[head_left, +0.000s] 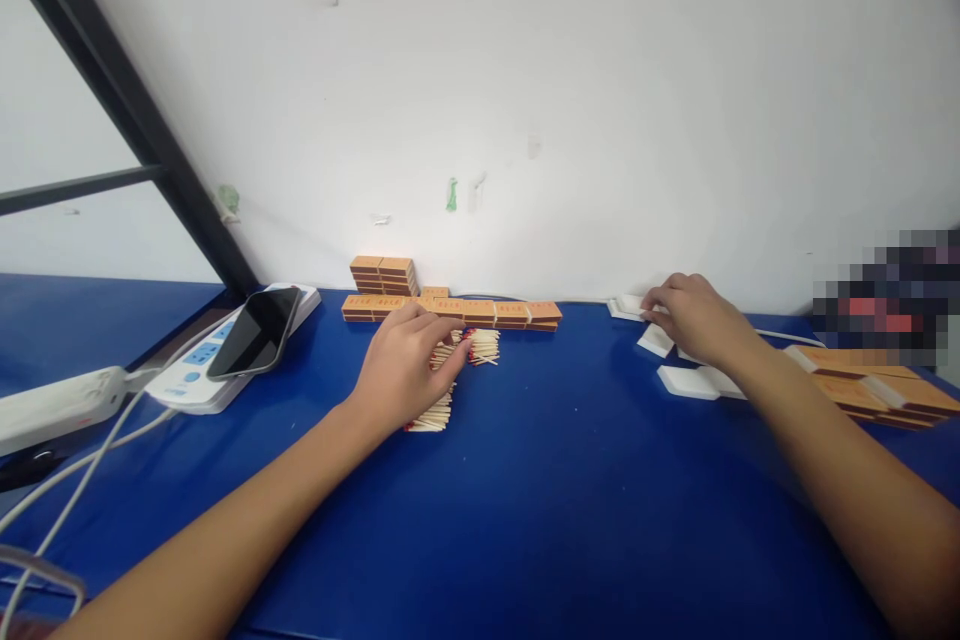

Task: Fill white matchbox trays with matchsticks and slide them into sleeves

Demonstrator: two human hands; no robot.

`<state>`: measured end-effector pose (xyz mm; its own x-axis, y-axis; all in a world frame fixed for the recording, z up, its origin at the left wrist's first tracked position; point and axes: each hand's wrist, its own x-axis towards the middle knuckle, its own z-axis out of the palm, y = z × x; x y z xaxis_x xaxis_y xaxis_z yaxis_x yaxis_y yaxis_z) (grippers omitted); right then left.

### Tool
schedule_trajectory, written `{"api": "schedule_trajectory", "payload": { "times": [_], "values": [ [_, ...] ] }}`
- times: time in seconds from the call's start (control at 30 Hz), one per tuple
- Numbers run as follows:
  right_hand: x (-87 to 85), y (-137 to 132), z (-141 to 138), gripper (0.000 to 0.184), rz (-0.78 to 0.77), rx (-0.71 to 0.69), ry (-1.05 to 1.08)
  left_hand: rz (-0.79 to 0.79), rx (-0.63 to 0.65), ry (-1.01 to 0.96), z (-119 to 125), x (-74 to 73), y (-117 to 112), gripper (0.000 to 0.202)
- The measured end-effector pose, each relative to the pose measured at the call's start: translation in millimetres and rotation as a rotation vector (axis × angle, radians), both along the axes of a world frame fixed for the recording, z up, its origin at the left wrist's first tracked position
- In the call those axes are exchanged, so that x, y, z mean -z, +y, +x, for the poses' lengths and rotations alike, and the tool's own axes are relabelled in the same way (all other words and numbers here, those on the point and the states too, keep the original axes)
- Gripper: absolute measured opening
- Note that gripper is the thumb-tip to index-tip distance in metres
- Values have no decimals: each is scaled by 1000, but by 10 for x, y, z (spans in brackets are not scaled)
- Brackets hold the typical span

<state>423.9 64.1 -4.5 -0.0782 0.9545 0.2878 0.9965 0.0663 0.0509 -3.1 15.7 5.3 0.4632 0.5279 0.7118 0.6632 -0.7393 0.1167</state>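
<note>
My left hand [409,360] is over a pile of wooden matches, its fingers curved and its thumb apart from the index finger. Red-tipped matches [486,346] show just beyond the thumb, and more matches [433,414] lie below the palm; the hand hides the rest. Near the wall, my right hand [690,315] has its fingertips closed on a white matchbox tray [632,304]. Other white trays [686,382] lie on the blue table around that hand, partly hidden by it and the forearm.
A row of orange matchboxes [480,311] runs along the wall, with a stack of them [382,275] behind its left end. More matchboxes [862,385] with trays stand beyond my right forearm. On the left, a phone [256,330] rests on a white power strip [217,390] with cables [97,450].
</note>
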Motion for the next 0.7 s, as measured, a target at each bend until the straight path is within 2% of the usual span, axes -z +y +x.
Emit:
{"api": "schedule_trajectory", "payload": {
  "times": [0.1,0.17,0.33,0.43,0.5,0.57,0.7],
  "values": [
    [-115,-64,-107,16,32,-37,12,-5,3,9,-11,-16,11,20],
    [-200,-167,-344,15,74,-170,57,-16,37,27,-18,-30,10,20],
    [-275,-613,-1385,22,159,-608,109,-74,144,109,-9,-53,-30,43],
    [-277,-825,-1867,26,149,-683,-16,-77,174,121,12,-57,-49,46],
    [-285,-885,-2007,29,143,-694,-72,-80,183,105,18,-66,-49,38],
    [-284,-886,-2034,29,152,-709,-23,-87,179,84,8,-83,-35,32],
    [-177,-763,-1962,16,179,-647,405,-80,95,51,-61,-118,36,26]
  ]
}}
